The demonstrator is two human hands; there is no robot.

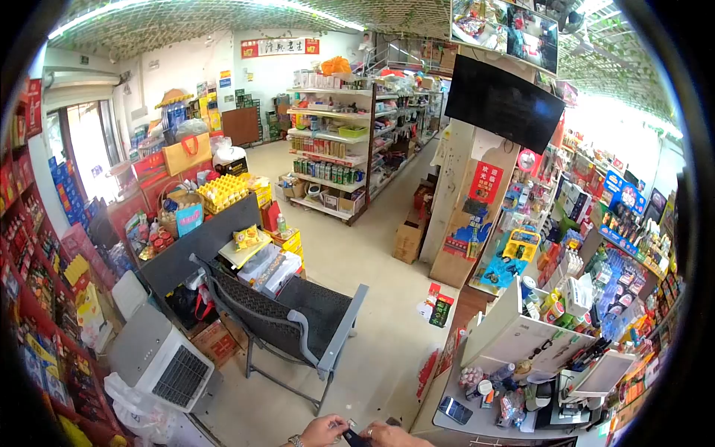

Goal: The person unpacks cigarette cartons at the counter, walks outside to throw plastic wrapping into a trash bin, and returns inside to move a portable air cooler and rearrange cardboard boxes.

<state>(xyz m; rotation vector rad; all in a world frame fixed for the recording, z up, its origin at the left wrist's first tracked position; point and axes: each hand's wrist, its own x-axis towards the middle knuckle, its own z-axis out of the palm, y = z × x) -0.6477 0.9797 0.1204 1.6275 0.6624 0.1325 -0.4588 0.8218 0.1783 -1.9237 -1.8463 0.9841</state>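
Observation:
At the bottom edge, my left hand (325, 430), with a metal-band watch (296, 440) at its wrist, has its fingers closed on a small dark object (355, 438). The frame's edge cuts that object off, so its kind does not show. Close on its right is my right hand (392, 434), fingers curled together beside the same dark object. A tiny pale bit shows at its fingertips, too small to name. Nearest to the hands stands a dark woven armchair (257, 316) with grey armrests. The counter (447, 406) is to their right, with a phone (455, 410) lying on it.
An air cooler (160, 354) and a plastic bag (138, 406) stand at left, beside red shelves of packets (45, 276). Yellow egg trays (223, 194) sit beyond the chair. A stocked shelf unit (331, 141) stands farther back. A monitor (602, 375) is on the counter.

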